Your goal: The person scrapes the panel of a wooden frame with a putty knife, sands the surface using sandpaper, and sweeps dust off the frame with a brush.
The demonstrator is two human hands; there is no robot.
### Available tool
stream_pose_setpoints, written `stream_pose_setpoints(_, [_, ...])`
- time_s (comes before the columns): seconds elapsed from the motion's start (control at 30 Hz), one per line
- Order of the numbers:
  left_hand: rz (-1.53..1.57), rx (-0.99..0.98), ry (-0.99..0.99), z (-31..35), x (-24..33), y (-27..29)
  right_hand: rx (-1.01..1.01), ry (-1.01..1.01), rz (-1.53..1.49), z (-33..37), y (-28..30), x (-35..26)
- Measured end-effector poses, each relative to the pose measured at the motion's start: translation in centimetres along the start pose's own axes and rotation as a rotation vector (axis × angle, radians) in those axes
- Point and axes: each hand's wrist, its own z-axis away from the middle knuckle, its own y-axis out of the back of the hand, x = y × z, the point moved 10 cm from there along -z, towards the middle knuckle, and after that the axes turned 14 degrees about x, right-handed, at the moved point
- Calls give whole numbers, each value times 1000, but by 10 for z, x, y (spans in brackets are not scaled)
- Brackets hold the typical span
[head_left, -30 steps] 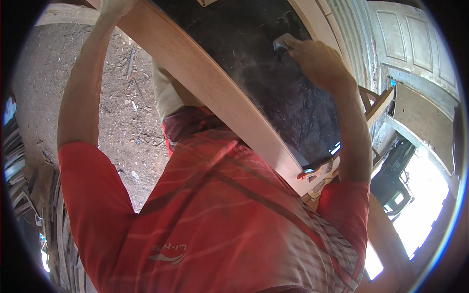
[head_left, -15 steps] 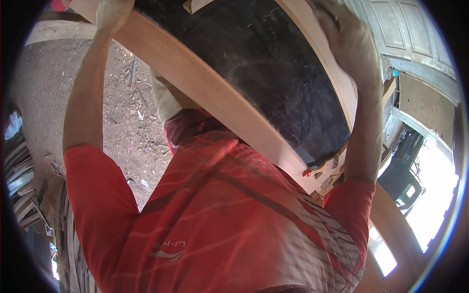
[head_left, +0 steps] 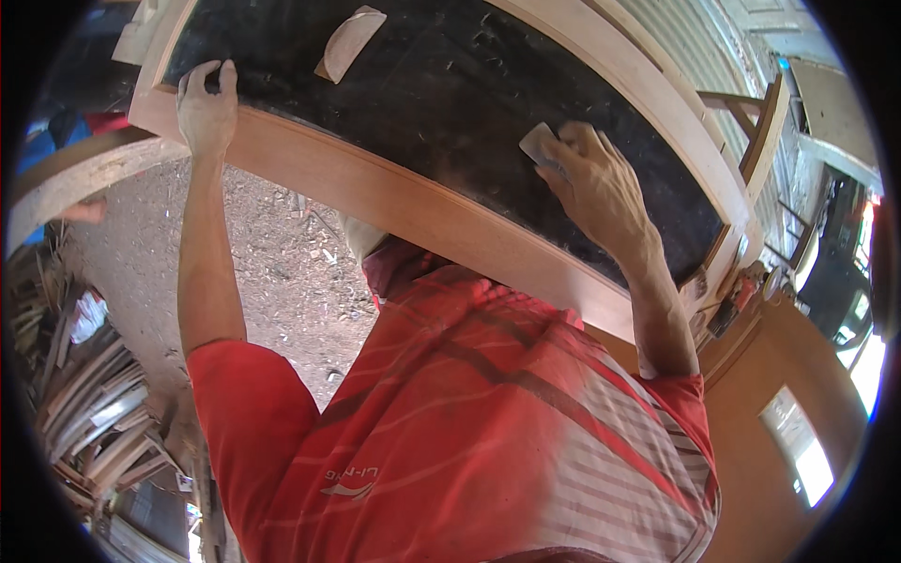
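A pale wooden frame [head_left: 375,202] surrounds a black panel [head_left: 422,113] and lies slanting in front of me. My left hand [head_left: 207,111] grips the near rail close to its left end, fingers curled over the inner edge and the thumb apart from them. Over the right part of the panel, my right hand [head_left: 596,183] pinches a small flat grey piece of sandpaper [head_left: 538,144] between thumb and fingers. A pale half-round piece [head_left: 354,42] rests on the panel toward its far side; its material is hard to tell.
Curved strips of wood [head_left: 94,399] are stacked at the lower left, near a white plastic bag [head_left: 88,315]. The ground [head_left: 282,235] is littered with shavings. A brown board with a cutout [head_left: 741,413] stands at the right. A curved timber [head_left: 94,174] juts in at the left.
My right hand has moved from the frame's far right side inward over the panel, with the sandpaper now visible. The view has shifted, showing more of the panel and the half-round piece.
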Motion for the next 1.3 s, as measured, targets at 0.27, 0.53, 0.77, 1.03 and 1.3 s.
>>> stream_pose_setpoints(0.27, [17,-49,12,-4,9,-7,442,84,83,-72,-23,-13])
stream_pose_setpoints(0.53, [-21,-53,85,-4,6,-4,397,139,99,-70,-26,-19])
stream_pose_setpoints(0.77, [-60,-40,57,-2,1,-2,402,208,58,-62,-54,-51])
stream_pose_setpoints(1.03, [-14,-13,13,0,2,-4,505,201,27,-114,-56,-54])
stream_pose_setpoints(1.3, [16,-5,58,-5,3,-2,543,168,40,-129,-57,-64])
